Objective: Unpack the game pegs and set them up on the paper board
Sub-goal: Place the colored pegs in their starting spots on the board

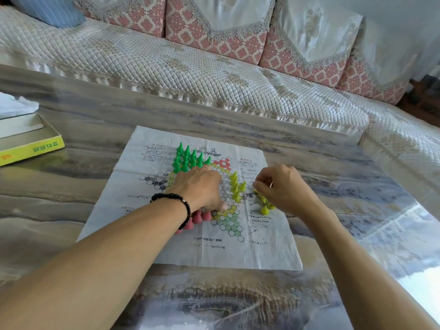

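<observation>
The left hand (198, 186) lies flat on the paper board (152, 210), fingers straight. The right hand (281, 186), fingers curled, pinches a yellow peg (258, 194).

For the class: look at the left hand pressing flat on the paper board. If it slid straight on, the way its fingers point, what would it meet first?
Most likely the standing group of dark green plastic pegs, just beyond the left hand, whose fingers point away towards the sofa. Depth is hard to judge; the nearest peg may already touch the fingertips.
</observation>
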